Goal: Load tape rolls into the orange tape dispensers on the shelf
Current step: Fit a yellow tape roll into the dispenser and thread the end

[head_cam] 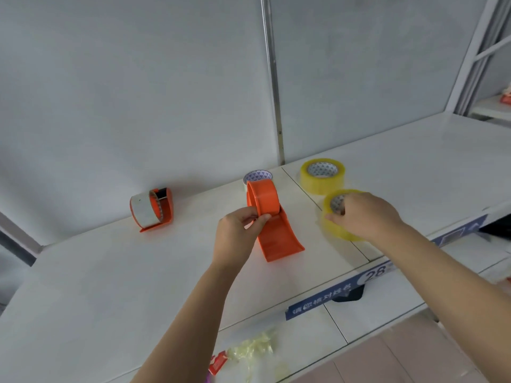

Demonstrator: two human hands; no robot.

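Observation:
An orange tape dispenser [272, 225] with no roll in it stands in the middle of the white shelf [96, 272]. My left hand [239, 233] pinches its round drum from the left. My right hand [362, 214] grips a yellowish tape roll [338, 230], tilted, just right of the dispenser, fingers in its core. A second yellowish roll [322, 175] lies flat behind it. A small roll with a patterned core [257, 176] peeks out behind the dispenser. A second orange dispenser [153, 211] holding a white roll stands at the left, near the back wall.
A blue label strip [345, 288] runs along the shelf's front edge. On the lower shelf lie crumpled clear tape [254, 349] and a red packet [218, 362]. A metal upright [272, 78] divides the back wall. Another shelf unit [492, 106] stands at the far right.

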